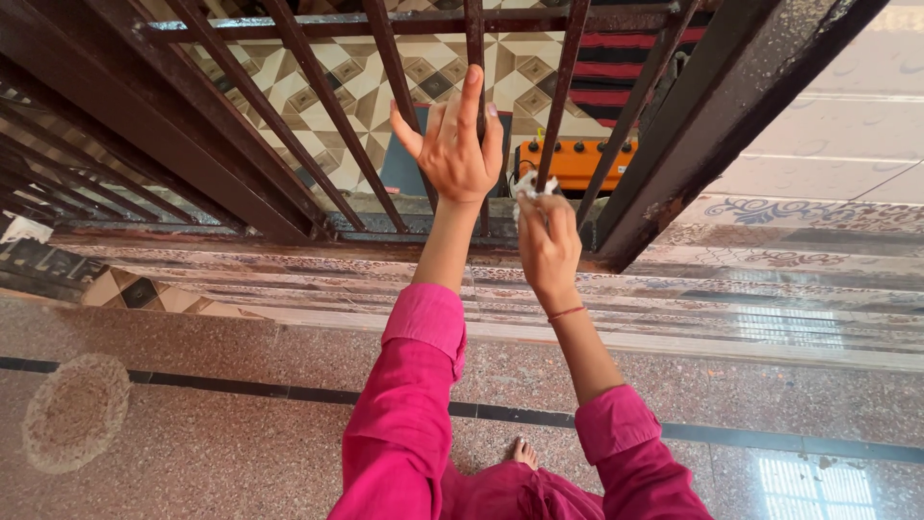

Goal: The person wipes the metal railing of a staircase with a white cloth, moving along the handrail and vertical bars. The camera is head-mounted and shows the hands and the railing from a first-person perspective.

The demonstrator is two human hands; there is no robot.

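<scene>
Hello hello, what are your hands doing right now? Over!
Left hand open, fingertips on a dark gate bar. Right hand shut on a white cloth at the next bar. Nothing between them.

1. Left hand [460,144]: arm stretched forward, pink sleeve pushed back to the forearm, palm away from camera, fingers spread and extended, index fingertip highest. Grip open, nothing held.
2. Right hand [547,241]: arm forward and lower, pink sleeve near the elbow, thin red band on the wrist, fingers curled tight into a closed grip.
</scene>
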